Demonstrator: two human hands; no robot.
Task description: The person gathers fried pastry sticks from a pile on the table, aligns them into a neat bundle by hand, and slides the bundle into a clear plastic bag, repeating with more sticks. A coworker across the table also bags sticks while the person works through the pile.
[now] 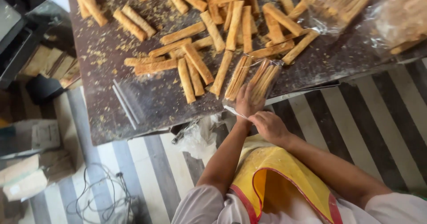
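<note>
A clear plastic bag packed with long golden pastry rolls lies at the near edge of a dark crumb-strewn table. My left hand rests on the bag's open end, its fingers pressing the plastic. Just below it, my right hand pinches the bag's mouth at the table edge. Many loose pastry rolls lie scattered over the table beyond the bag.
Empty clear bags lie flat on the table at the left. Filled bags of rolls sit at the far right. A crumpled plastic bag hangs below the table edge. Cardboard boxes and a cable lie on the striped floor.
</note>
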